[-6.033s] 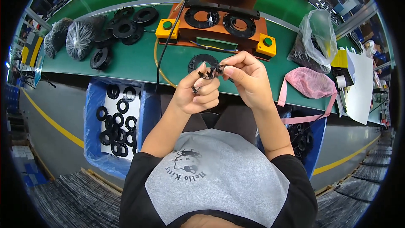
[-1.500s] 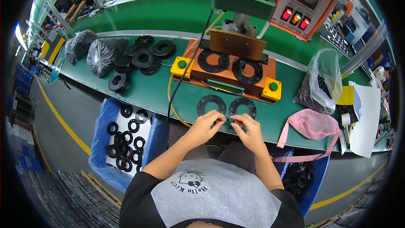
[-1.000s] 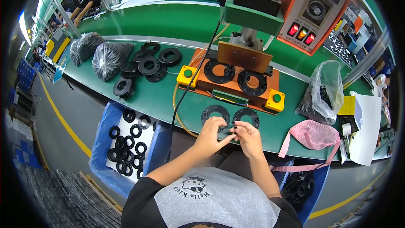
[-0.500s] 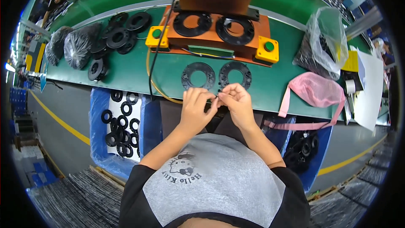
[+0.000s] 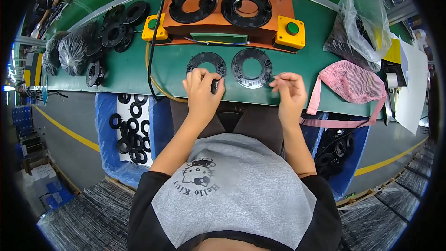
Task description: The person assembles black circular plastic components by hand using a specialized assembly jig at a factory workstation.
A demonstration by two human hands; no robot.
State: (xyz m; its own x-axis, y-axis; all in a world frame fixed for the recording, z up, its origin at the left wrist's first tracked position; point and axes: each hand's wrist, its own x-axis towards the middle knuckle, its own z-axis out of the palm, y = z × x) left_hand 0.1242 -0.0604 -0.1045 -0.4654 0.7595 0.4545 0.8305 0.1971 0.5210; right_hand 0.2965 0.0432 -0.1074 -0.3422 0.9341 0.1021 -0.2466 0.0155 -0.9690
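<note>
Two flat black plastic rings lie side by side on the green bench: the left ring (image 5: 219, 60) and the right ring (image 5: 238, 67). My left hand (image 5: 200, 88) is closed over the near edge of the left ring, with a dark ribbed-looking small piece (image 5: 214, 86) showing between thumb and fingers. Just off the right ring's right edge, my right hand (image 5: 291, 94) has thumb and fingertips drawn together; anything in them is too small to make out. Behind the rings, an orange fixture (image 5: 223, 35) carries two more black rings, the left one (image 5: 179, 15) and the right one (image 5: 231, 14).
Yellow boxes with green buttons, left (image 5: 160, 34) and right (image 5: 299, 39), flank the fixture. Stacked black rings (image 5: 114, 35) and bagged parts (image 5: 74, 56) are at left; a clear bag (image 5: 344, 44) and pink mesh pouch (image 5: 353, 81) at right. Blue-lined bins (image 5: 104, 158) stand below.
My hands, together in front of the rings before, have separated. The left has moved onto the left ring's near edge, the right to beside the right ring. The whole view has shifted slightly.
</note>
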